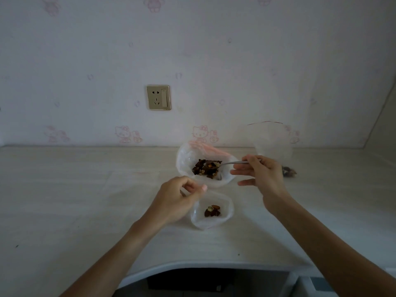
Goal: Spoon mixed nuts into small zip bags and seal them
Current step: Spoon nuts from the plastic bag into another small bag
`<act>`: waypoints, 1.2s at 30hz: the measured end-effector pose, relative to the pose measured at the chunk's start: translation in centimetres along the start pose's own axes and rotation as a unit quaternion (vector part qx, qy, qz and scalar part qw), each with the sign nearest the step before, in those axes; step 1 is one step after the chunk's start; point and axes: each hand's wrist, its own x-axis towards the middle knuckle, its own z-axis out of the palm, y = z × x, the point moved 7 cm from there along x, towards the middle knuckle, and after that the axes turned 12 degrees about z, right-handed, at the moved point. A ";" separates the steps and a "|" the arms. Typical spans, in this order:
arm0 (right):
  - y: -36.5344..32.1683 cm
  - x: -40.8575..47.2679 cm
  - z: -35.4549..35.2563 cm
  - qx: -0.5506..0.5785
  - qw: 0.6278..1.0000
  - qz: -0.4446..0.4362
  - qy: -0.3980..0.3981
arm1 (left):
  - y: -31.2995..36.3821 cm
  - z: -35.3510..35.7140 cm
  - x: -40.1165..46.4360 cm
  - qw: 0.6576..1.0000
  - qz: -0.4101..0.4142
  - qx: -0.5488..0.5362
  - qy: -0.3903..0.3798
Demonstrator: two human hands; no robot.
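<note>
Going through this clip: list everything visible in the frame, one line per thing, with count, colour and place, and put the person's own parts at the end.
large bag of nuts: one, clear with pink top, open on the desk near the wall
mixed nuts: a brown pile in the large bag, a few in the small one
spoon: one, metal, bowl loaded over the large bag
small zip bag: one, clear, open, in front of the large bag
upright zip bag: one, clear with red strip, against the wall at right
wall socket: one, gold-framed, on the wall
desk: one, pale wood-grain
left hand: pinches the small bag's rim
right hand: holds the spoon handle
</note>
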 end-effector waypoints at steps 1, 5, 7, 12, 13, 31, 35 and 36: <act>-0.4 -0.5 -0.5 0.004 1.000 0.002 -0.005 | -0.2 0.3 -0.1 1.000 -0.005 0.002 -0.014; -1.0 -2.6 -2.5 0.014 0.999 0.024 -0.023 | -0.7 0.8 0.0 0.999 -0.008 0.015 -0.033; -0.9 -3.6 -3.3 0.016 0.999 0.037 -0.033 | -0.5 0.8 0.5 0.999 -0.001 0.019 -0.037; -0.2 -5.6 -3.4 -0.023 0.996 0.048 -0.069 | 0.0 1.5 1.5 0.998 0.022 0.029 -0.057; -0.1 -5.9 -3.2 -0.043 0.996 0.037 -0.074 | 0.1 1.6 1.6 0.998 0.029 0.018 -0.062; -2.6 -7.7 -0.4 -0.264 0.930 -0.234 -0.104 | 0.9 1.7 2.4 0.991 0.090 0.014 -0.096; -1.6 -5.2 -1.7 -0.095 0.991 -0.086 -0.046 | 1.1 0.7 2.5 0.994 0.082 0.018 -0.063; -1.2 -4.6 -1.9 -0.061 0.996 -0.049 -0.034 | 0.9 0.3 2.6 0.996 0.072 0.003 -0.051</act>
